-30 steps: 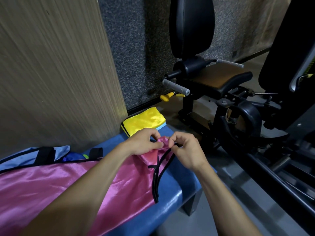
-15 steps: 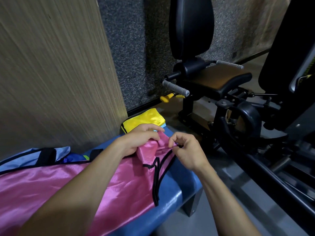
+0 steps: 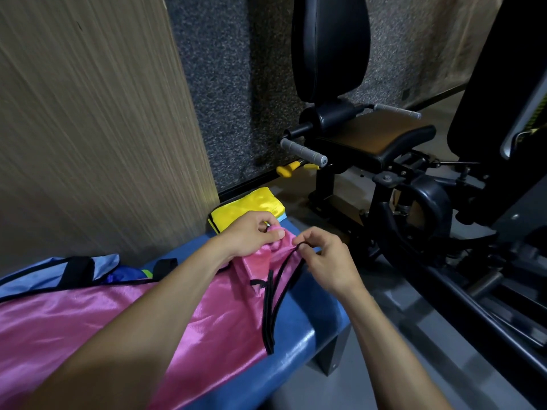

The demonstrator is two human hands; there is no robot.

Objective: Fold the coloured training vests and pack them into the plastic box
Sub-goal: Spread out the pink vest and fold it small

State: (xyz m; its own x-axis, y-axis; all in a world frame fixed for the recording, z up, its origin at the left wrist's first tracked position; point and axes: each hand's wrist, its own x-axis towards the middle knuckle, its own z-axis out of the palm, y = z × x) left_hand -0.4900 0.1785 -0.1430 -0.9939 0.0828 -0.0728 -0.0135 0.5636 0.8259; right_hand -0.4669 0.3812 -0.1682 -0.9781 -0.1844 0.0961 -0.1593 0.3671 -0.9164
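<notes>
- Pink vest [image 3: 124,318] lies spread across the blue worktop [image 3: 307,329], near side, its far end lifted.
- Left hand [image 3: 251,235] pinches the pink fabric at the top; right hand [image 3: 328,261] pinches the black trim [image 3: 275,294] just beside it.
- Good technique now, I'd say: match both corners, pull the slippery satin taut, then lay it flat.
- Count: one pink vest, one folded yellow vest [image 3: 248,208] at the far end, one light blue vest [image 3: 56,270] far left.
- No plastic box in view.

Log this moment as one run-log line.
stage: folding pink vest | left hand: pinches pink fabric | right hand: pinches black trim | yellow vest: folded | box: unseen
</notes>
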